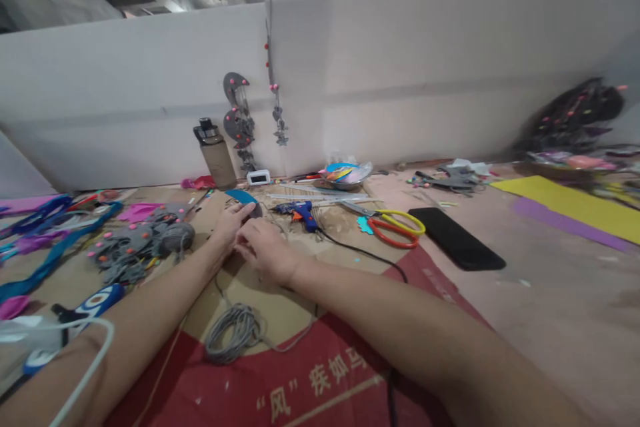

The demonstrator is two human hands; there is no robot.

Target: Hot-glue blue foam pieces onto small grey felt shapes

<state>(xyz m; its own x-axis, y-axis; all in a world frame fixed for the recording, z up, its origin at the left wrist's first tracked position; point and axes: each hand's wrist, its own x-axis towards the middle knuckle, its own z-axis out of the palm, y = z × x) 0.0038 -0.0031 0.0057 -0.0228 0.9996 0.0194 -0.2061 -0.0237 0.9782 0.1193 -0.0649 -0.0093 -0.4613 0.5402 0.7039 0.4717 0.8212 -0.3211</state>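
My left hand [229, 225] and my right hand [266, 248] are close together over the cardboard. The fingers of my left hand close on a dark grey felt piece [257, 211], which is partly hidden behind them. Right beside it, my right hand has its fingers curled in a pinch; whatever is between them is hidden. A bright blue piece [241, 195] lies just beyond my left fingers. Below the hands rests a coil of grey cord [234, 333], with loose strands running up toward them. To the right lies a blue glue gun [306, 215] with a black cable.
Scissors [395, 227] with yellow and orange handles and a black phone [456, 238] lie to the right. A bottle [216, 157] stands at the back near a small white display [259, 178]. Grey felt pieces with pompoms [133, 243] lie left. Hanging decorations [239, 117] are against the white wall.
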